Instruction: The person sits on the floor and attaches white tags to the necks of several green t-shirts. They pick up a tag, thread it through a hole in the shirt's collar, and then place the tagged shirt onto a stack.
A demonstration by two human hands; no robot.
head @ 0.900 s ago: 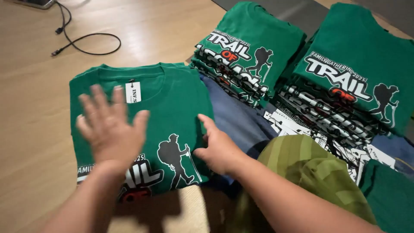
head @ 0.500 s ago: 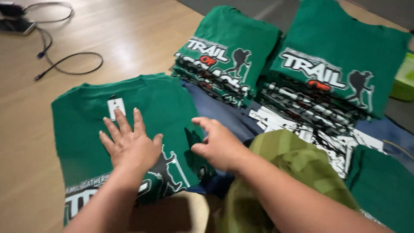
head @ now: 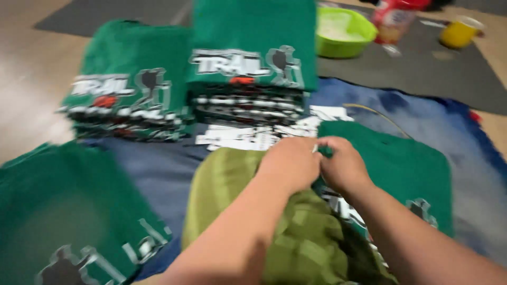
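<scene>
My left hand (head: 290,162) and my right hand (head: 343,166) meet at the near left edge of a green printed t-shirt (head: 393,169) that lies flat on a blue cloth (head: 438,121). Both hands have their fingers closed on that edge, knuckles nearly touching. The picture is blurred, so the exact grip is unclear. Another green t-shirt (head: 68,211) with a white figure print lies flat at the lower left, away from both hands.
Two stacks of folded green printed shirts (head: 132,95) (head: 253,68) stand at the back. A lime green bowl (head: 343,31), a red packet (head: 393,21) and a yellow cup (head: 459,31) sit on a grey mat behind. Olive green fabric (head: 296,237) covers my lap.
My view swung to the right. Both hands left the flat shirt on the left and crossed over to the shirt on the right, where they closed on its edge.
</scene>
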